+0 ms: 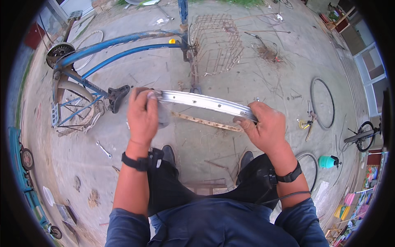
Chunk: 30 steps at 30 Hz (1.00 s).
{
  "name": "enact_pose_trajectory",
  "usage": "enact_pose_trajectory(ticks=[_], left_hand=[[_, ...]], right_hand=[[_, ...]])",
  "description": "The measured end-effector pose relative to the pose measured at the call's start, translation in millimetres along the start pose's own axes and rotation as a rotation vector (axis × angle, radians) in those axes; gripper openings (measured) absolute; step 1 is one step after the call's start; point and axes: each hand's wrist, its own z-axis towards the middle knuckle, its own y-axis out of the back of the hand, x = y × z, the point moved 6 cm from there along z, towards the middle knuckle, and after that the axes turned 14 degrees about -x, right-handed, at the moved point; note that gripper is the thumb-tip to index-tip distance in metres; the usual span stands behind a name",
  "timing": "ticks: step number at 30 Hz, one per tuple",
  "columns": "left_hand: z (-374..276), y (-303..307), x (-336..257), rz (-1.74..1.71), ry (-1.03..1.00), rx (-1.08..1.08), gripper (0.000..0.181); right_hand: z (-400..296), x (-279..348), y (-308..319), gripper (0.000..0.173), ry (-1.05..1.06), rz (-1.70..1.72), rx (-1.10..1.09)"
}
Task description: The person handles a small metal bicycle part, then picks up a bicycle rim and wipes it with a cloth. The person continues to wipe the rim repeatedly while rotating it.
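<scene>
My left hand [143, 114] grips the left part of a silvery metal bicycle wheel rim [206, 103], with its thumb on the edge. At the other side my right hand [267, 125] is closed round the same rim. Several small holes show along the surface between the hands. Below the near part of the rim, its rusty, dirty far part [206, 122] shows. Grey matter by my left hand is blurred, and I cannot tell what it is. My fingers hide both ends of the near part.
A blue bicycle frame [123, 37] with a black saddle [117, 98] lies ahead left, beside a rusty wire basket [216, 46]. A combination wrench [104, 149] lies at left. To the right are a tyre [322, 103] and a teal sprayer bottle [327, 161]. Thin rods litter the concrete.
</scene>
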Motion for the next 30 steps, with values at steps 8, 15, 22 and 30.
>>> enact_pose_trajectory(ticks=[8,15,22,30], left_hand=[[-6.3,-10.3,-29.1,-0.003,-0.050,-0.035,0.007],[-38.7,-39.2,-146.7,-0.040,-0.451,0.156,0.015],[-20.1,-0.3,-66.2,0.021,-0.305,0.018,0.012],[9.2,40.0,0.9,-0.001,-0.078,-0.034,0.012]], right_hand=[[-10.9,-6.5,4.6,0.044,-0.010,-0.018,-0.020],[-0.6,19.8,-8.0,0.041,-0.036,-0.057,0.066],[-4.0,4.8,1.5,0.037,-0.012,0.071,0.015],[-45.1,-75.8,-0.9,0.028,-0.159,0.311,0.099]])
